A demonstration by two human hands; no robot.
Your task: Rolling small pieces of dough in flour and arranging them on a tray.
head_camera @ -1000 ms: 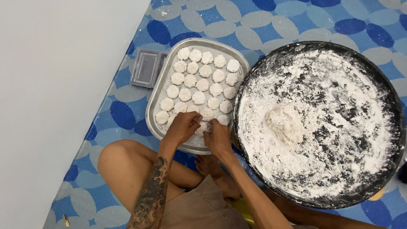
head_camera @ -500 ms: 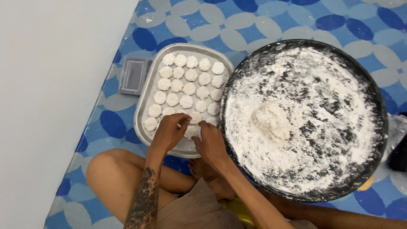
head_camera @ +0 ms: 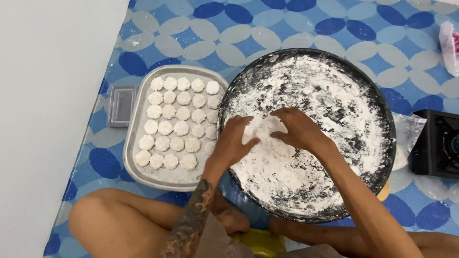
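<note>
1. Overhead, from the head camera — a person sits cross-legged on a blue floor mat (head_camera: 306, 28) patterned with pale ovals, both hands reaching into a wide black round pan (head_camera: 377, 102) dusted with white flour.
2. Left hand (head_camera: 234, 141) and right hand (head_camera: 299, 129) meet at the pan's middle, fingers curved loosely around a floury lump of dough (head_camera: 265, 130); they cup it rather than clench, though whether it is lifted or only touched cannot be told.
3. Just left of the pan, touching or nearly so, sits a grey metal tray (head_camera: 160, 179) holding rows of small white floured pieces (head_camera: 174, 119), with bare space along its near edge.
4. Beside the tray's far left lies a small grey rectangular box (head_camera: 121, 105); a black device (head_camera: 440, 143) sits at the right edge.
5. Judged advice — keep both hands light, pinch off a portion matching the tray pieces in size, and roll it through the flour so it does not stick.
</note>
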